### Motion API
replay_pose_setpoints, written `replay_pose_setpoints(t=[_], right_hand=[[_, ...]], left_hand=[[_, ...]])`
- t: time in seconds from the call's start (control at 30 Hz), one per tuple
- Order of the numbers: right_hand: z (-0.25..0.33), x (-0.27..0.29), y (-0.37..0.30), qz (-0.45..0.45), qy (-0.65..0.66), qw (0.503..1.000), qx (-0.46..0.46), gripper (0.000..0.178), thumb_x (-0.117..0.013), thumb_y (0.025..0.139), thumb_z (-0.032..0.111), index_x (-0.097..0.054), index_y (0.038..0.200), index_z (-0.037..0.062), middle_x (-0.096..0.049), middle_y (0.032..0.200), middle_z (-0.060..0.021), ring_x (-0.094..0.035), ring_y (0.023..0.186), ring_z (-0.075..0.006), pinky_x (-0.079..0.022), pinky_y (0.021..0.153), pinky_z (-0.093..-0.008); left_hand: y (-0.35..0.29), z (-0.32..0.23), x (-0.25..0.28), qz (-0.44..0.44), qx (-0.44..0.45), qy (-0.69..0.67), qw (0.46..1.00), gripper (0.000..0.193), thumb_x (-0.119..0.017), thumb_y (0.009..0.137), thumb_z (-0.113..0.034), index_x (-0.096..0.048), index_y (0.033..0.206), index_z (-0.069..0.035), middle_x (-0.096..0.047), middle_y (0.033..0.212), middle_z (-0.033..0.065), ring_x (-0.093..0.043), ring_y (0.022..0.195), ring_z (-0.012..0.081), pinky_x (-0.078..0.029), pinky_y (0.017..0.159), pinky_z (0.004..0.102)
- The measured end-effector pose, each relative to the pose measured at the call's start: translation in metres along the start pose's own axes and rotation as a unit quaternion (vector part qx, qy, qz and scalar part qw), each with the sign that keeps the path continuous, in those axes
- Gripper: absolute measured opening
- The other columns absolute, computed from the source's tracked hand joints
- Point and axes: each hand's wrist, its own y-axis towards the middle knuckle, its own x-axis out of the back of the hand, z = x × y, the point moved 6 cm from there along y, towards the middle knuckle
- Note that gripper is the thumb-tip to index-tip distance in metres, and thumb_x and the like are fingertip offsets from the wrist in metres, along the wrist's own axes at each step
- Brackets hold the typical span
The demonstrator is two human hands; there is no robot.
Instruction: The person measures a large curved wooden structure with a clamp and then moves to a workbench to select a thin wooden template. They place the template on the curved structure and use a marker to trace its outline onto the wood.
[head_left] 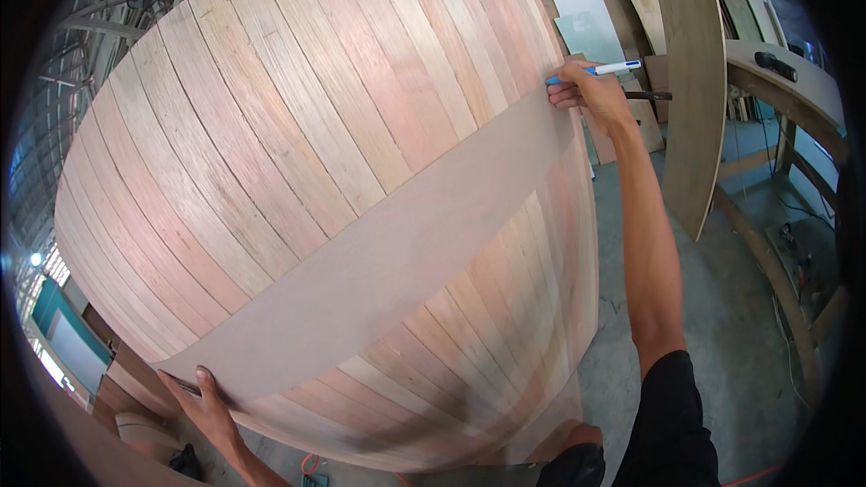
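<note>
A wide, curved wooden surface (298, 63) made of pale and pinkish planks fills the middle of the view. Diagonally across it lies a broad, smooth greyish-brown strip (361, 280), bending with the curve. At the strip's lower left end my left hand (209, 410) is closed on its edge, thumb on top. My right hand (591, 95), at the upper right end, is closed round a blue and white pen (618, 68). Its fingers touch the wood beside the strip's end, and the pen's blue end points left, close to the planks.
Right of my arm stands an upright curved wooden panel (695, 99). Behind it a curved wooden frame (785, 95) carries a black object (776, 66). Boards and sheets (577, 9) lean at the back. The grey concrete floor (722, 307) shows below, with cables at the right.
</note>
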Motion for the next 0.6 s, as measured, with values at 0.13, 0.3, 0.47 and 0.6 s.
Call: replay_pose_setpoints(t=[0.13, 0.3, 0.47, 0.6], right_hand=[[-0.016, 0.015, 0.014, -0.056, -0.001, 0.998, 0.022, 0.022, -0.065, 0.084, 0.018, -0.068, 0.086, -0.0041, -0.070, 0.079, -0.0110, -0.068, 0.067, -0.0161, -0.056, 0.062, -0.0263], [-0.018, 0.012, 0.007, -0.097, -0.019, 0.991, 0.088, 0.018, -0.067, 0.084, 0.014, -0.068, 0.082, -0.0038, -0.069, 0.075, -0.0088, -0.068, 0.066, -0.0135, -0.055, 0.062, -0.0248], [-0.018, 0.009, 0.005, -0.125, -0.019, 0.986, 0.112, 0.017, -0.066, 0.084, 0.014, -0.068, 0.081, -0.0035, -0.069, 0.074, -0.0075, -0.067, 0.065, -0.0119, -0.055, 0.062, -0.0247], [-0.008, 0.008, 0.001, -0.129, -0.081, 0.982, 0.112, 0.017, -0.065, 0.085, 0.013, -0.068, 0.081, -0.0036, -0.069, 0.074, -0.0068, -0.066, 0.064, -0.0116, -0.056, 0.062, -0.0253]], left_hand=[[0.000, 0.000, 0.000, -0.005, 0.000, 0.001, 1.000, 0.082, -0.060, 0.096, -0.036, -0.019, 0.153, 0.006, -0.023, 0.158, 0.0245, -0.023, 0.146, 0.0311, -0.016, 0.119, 0.0376], [-0.001, -0.001, 0.000, -0.001, 0.005, 0.009, 1.000, 0.083, -0.060, 0.095, -0.036, -0.018, 0.153, 0.006, -0.022, 0.159, 0.0244, -0.022, 0.147, 0.0318, -0.016, 0.119, 0.0379], [0.001, 0.001, 0.001, -0.003, 0.028, 0.027, 0.999, 0.086, -0.062, 0.094, -0.037, -0.017, 0.152, 0.007, -0.022, 0.158, 0.0253, -0.022, 0.147, 0.0327, -0.016, 0.119, 0.0380], [-0.002, -0.007, 0.000, 0.010, 0.031, 0.010, 0.999, 0.088, -0.063, 0.093, -0.036, -0.016, 0.152, 0.008, -0.021, 0.158, 0.0257, -0.022, 0.147, 0.0328, -0.016, 0.119, 0.0381]])
